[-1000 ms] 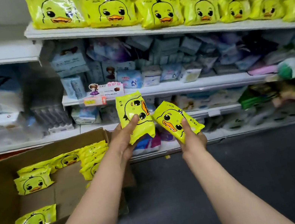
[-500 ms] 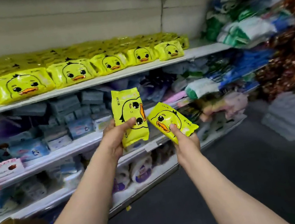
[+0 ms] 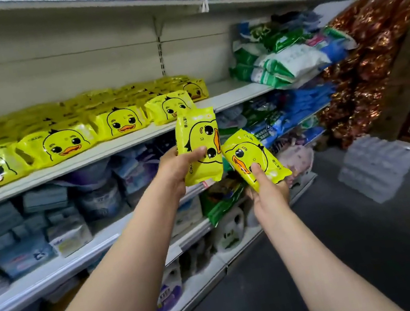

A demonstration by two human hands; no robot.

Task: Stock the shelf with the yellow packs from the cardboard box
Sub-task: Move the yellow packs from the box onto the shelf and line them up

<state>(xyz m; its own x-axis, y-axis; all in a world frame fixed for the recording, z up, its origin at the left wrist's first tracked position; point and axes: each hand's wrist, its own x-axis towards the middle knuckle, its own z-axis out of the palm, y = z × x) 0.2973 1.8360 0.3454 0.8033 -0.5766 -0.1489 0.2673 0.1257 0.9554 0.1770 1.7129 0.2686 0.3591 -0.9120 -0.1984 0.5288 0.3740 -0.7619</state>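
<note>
**Two packs up, a narrow gap to fill**

The left hand clasps one glossy yellow duck-print pack upright; the right hand pinches another by its lower end, tilted towards two o'clock. The shelf's bare stretch lies at twelve o'clock (slippery film may slide out).

Bright, even indoor light with glare on the yellow packs. Wide-angle bending at the edges. Lower shelves and the right side look blurred.

Two duck packs, one in the left hand and one in the right hand, sit side by side before the shelf, whose row of duck packs lies to their left.
</note>
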